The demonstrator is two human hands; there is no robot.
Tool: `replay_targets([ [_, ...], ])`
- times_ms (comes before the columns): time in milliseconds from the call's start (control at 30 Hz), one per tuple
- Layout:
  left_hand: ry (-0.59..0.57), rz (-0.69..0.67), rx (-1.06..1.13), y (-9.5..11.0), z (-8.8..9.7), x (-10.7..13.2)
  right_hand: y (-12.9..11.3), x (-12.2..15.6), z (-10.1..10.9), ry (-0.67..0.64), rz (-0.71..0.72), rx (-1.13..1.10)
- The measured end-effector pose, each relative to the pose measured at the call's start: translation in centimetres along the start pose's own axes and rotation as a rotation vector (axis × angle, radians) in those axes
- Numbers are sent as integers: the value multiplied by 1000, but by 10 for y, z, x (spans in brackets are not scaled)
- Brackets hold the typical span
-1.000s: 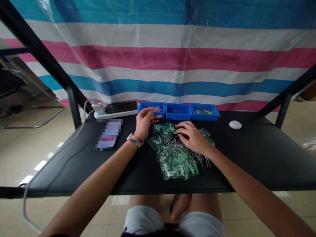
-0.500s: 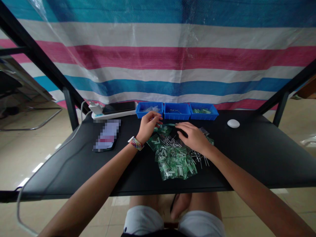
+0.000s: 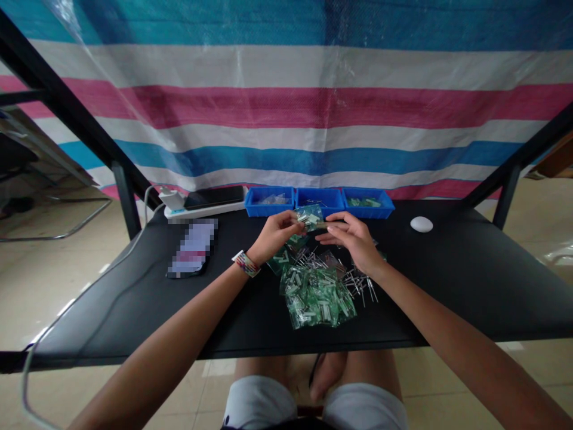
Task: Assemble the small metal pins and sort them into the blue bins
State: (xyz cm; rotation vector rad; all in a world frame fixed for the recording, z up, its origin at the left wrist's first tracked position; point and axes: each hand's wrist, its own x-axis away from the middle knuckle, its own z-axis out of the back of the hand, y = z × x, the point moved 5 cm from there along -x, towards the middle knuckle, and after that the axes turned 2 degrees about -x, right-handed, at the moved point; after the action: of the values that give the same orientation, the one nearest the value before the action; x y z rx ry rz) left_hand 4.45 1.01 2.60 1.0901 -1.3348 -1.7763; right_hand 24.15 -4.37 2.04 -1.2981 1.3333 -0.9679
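A small clear green bag (image 3: 310,216) with white pieces inside is raised above the pile, between my two hands. My left hand (image 3: 278,236) pinches its left edge between thumb and fingers. At the bag's right edge, the thumb and fingertips of my right hand (image 3: 354,240) close on it; the exact contact is hard to make out. Below lies a heap of similar green bags (image 3: 316,295). Loose thin metal pins (image 3: 360,285) lie to the right of the heap, with more pins (image 3: 308,258) behind it.
Three blue bins stand at the back: a left bin (image 3: 251,209) with clear bags, a middle bin (image 3: 322,193) with a few metal pins, a right bin (image 3: 385,210) with green bags. A phone (image 3: 194,248), a power strip (image 3: 210,209) and a white mouse (image 3: 421,224) lie on the black table.
The green bag has come up off the pile and now faces me. My left hand has moved right and closed on it; my right hand has turned and shifted slightly right.
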Motion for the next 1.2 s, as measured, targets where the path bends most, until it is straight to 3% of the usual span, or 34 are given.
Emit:
replay_targets([
  [300,-163,42,-21,5,-14,8,-3,-2,7,16,-15,162],
  [433,-140,18,-17,6,-16,8,-2,-3,8,18,-8,147],
  [533,-52,50,-40,2,-11,8,-2,-4,10,51,53,134],
  [633,-12,163,-27,-4,-7,8,-8,-2,12,96,195,202],
  [800,-142,272,251,-2,-18,10,-32,14,-1,62,601,561],
  [867,-148,264,310,0,-20,10,-36,18,-7,18,677,645],
  [1000,-92,222,279,2,-16,9,-29,13,-4,29,578,541],
  [1100,-84,186,181,3,-15,9,-15,4,7,95,375,321],
  [1200,-87,130,96,7,-15,10,0,-3,10,58,106,89],
])
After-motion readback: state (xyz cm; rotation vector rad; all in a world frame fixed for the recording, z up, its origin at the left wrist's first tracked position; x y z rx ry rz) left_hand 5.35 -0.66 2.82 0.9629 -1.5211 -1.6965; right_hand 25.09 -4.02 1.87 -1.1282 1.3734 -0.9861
